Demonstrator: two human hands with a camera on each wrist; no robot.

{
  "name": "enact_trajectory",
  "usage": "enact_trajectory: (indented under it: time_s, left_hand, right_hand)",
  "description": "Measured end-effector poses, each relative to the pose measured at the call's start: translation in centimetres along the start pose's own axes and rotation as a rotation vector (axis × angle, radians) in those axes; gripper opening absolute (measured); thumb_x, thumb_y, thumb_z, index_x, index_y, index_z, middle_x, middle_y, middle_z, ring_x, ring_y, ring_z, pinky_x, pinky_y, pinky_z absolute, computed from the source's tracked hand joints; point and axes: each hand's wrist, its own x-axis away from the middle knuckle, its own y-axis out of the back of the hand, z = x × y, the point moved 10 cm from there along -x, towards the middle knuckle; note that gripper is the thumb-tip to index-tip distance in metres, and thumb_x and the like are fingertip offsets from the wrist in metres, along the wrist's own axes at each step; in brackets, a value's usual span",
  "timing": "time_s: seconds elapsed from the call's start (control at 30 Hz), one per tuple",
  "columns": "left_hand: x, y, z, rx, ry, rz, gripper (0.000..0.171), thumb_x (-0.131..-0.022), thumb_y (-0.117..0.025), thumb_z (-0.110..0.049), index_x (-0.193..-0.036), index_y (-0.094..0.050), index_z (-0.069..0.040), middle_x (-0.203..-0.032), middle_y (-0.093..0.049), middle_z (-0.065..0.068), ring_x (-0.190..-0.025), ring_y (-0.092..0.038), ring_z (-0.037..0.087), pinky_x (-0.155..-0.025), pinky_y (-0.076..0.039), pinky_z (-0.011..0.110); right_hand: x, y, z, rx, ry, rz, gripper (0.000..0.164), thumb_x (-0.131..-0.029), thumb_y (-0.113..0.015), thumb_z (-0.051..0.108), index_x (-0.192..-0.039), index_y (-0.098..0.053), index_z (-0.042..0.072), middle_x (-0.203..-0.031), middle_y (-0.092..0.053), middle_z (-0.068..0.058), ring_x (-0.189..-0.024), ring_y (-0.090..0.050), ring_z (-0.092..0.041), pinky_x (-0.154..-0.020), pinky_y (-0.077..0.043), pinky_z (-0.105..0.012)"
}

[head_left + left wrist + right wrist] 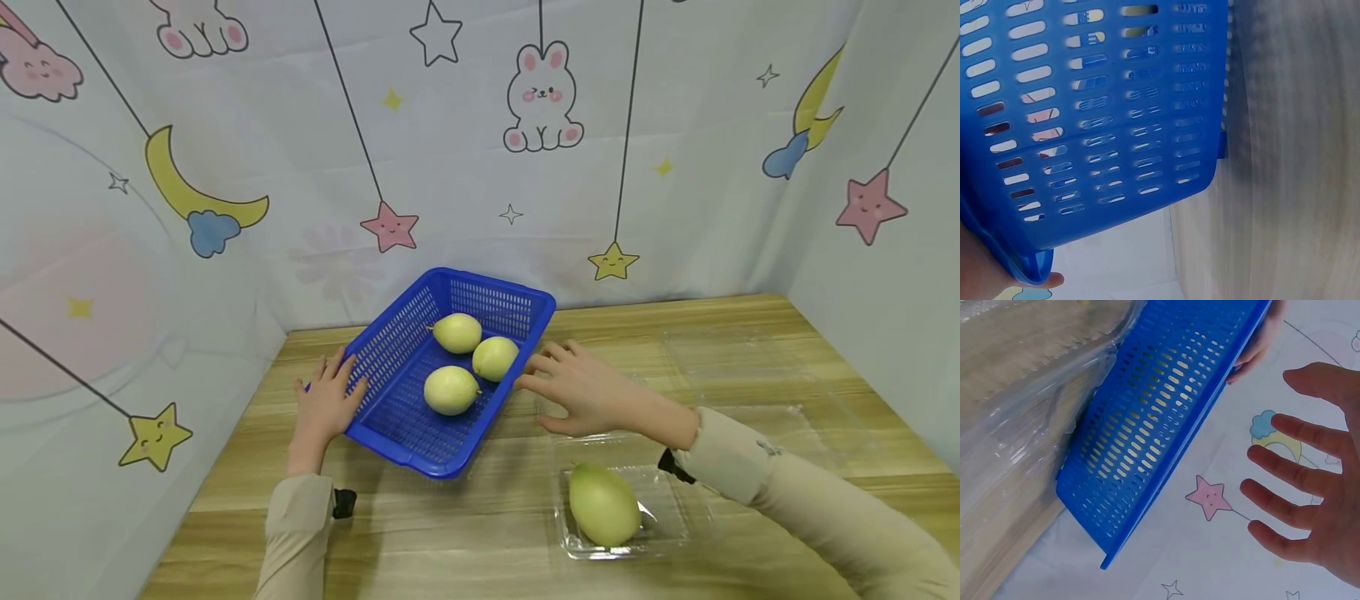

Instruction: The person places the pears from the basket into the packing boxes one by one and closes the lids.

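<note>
Tilted slightly to the right, a blue perforated plastic basket (408, 417) holds three pale yellow-green oval fruits (450, 390) with short stalks. My left hand (324, 404) rests on its left rim, fingers spread. In the left wrist view, a fingertip (1054, 280) shows past the rim. Beside the right rim hovers my right hand (573, 387), its fingers extended and holding nothing; the right wrist view shows them spread apart from the basket. Below that hand, a larger greenish fruit (603, 504) lies in a clear plastic box (675, 508).
More clear plastic boxes (772, 425) lie at the right of the wooden table (465, 542). White cloth with cartoon prints (465, 167) hangs behind the basket and along both sides.
</note>
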Motion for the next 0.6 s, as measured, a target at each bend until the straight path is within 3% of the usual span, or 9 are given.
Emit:
enact_trajectory:
  time_s: [0.27, 0.6]
  left_hand:
    - [0.1, 0.0, 0.0, 0.007, 0.002, -0.004, 0.054, -0.093, -0.038, -0.032, -0.138, -0.03, -0.004, -0.148, -0.017, 0.018, -0.135, -0.009, 0.043, -0.096, -0.001, 0.072]
    - [0.2, 0.2, -0.1, 0.0, 0.0, -0.014, 0.054, -0.092, -0.038, -0.031, -0.138, -0.032, -0.003, -0.148, -0.018, 0.019, -0.134, -0.011, 0.043, -0.096, -0.003, 0.072]
  right_hand:
    - [-2.3, 0.1, -0.6, 0.035, -0.003, -0.08, 0.036, -0.077, -0.063, 0.037, -0.107, -0.057, 0.019, -0.103, -0.058, -0.002, -0.086, -0.049, -0.022, -0.072, -0.042, -0.038]
    - [-5.5, -1.1, -1.3, 0.006, -0.06, -0.028, 0.036, -0.079, -0.061, 0.041, -0.11, -0.057, 0.022, -0.109, -0.058, 0.0, -0.091, -0.048, -0.022, -0.071, -0.04, -0.038]
